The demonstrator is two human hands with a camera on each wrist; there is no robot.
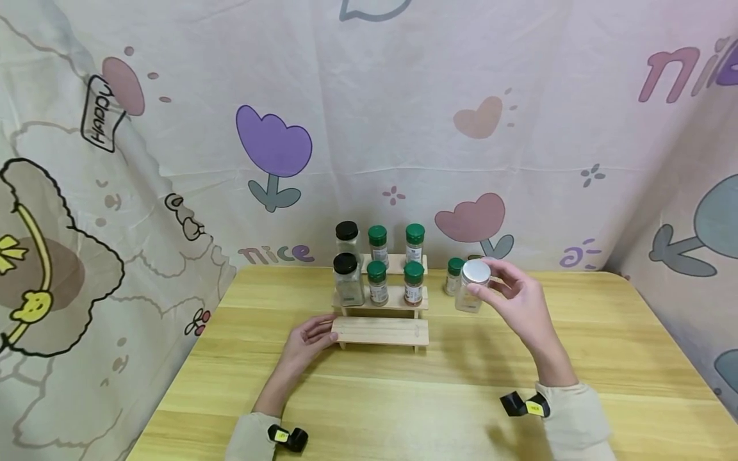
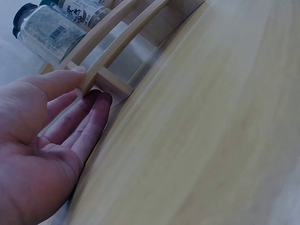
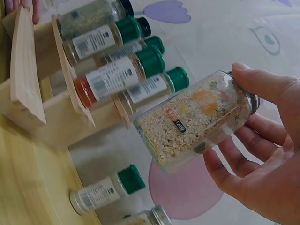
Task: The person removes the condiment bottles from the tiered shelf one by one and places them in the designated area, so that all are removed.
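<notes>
My right hand (image 1: 521, 304) holds a square glass spice jar (image 3: 192, 122) by its silver lid, raised to the right of the rack. Pale, coarse granules fill the jar. On the table stands a three-step wooden rack (image 1: 380, 330), its lowest step bare. My left hand (image 1: 308, 339) grips the left end of that step, thumb on top and fingers curled beneath, as the left wrist view shows. Green-capped spice bottles (image 1: 378, 291) and black-capped jars (image 1: 348, 288) occupy the middle and top steps, the black-capped ones at the left.
Right of the rack, a small green-capped bottle (image 1: 453, 278) stands on the wooden table (image 1: 461, 397). Beside it in the right wrist view, another silver-lidded jar (image 3: 150, 218) is cut off by the lower edge. A printed cloth (image 1: 369, 128) hangs behind the table and along both sides.
</notes>
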